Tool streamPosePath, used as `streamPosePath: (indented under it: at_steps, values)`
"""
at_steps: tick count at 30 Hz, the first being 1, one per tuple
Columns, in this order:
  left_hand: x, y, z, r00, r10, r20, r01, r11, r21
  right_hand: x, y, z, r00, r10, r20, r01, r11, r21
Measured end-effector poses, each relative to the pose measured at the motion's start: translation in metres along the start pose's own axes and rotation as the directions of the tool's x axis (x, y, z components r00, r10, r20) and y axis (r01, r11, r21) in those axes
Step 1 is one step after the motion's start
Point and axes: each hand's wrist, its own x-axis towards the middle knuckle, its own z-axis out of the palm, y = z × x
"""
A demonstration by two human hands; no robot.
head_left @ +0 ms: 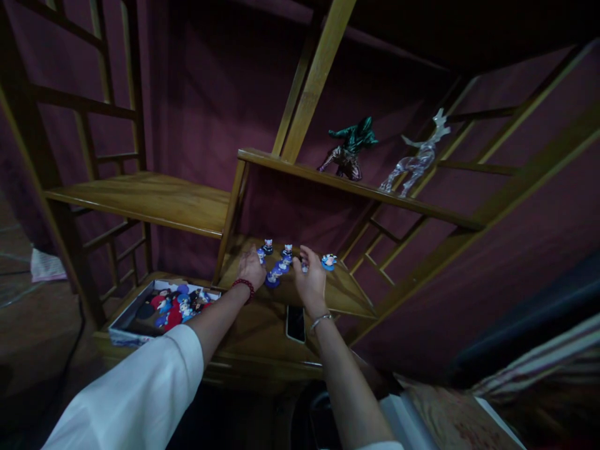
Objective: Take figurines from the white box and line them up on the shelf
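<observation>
On the low wooden shelf (342,290) stand several small cartoon figurines on round bases. My left hand (252,270), wearing a dark red bead bracelet, curls around a purple-and-white figurine (261,255) at the left; its fingertips are partly hidden. Between the thumb and bent fingers of my right hand (311,280) a small pale figurine (304,266) shows in part. In the space between both hands, purple figurines (274,277) form a slanting row. Behind them are a dark-based figurine (267,246) and a white-headed one (287,250). A blue-based figurine (329,261) sits right of my right hand.
An open box (134,337) of jumbled red, blue and purple figurines lies left of my left forearm. A phone (295,324) rests near the shelf's front. Overhead, a shelf board (290,167) carries a green crouching statuette (351,147) and a clear deer statuette (417,159).
</observation>
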Motion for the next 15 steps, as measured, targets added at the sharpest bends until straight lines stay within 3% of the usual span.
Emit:
streamPosePath:
  at_steps: [5,15]
  values:
    - [-0.001,0.001,-0.002,1.000,-0.002,0.011,0.002,1.000,0.015,-0.030,0.015,0.011,0.993,0.114,0.003,-0.114,0.993,0.021]
    - [-0.001,0.003,-0.012,0.995,-0.004,0.095,0.000,0.999,0.045,-0.016,0.011,0.023,0.955,0.180,0.236,-0.163,0.983,-0.088]
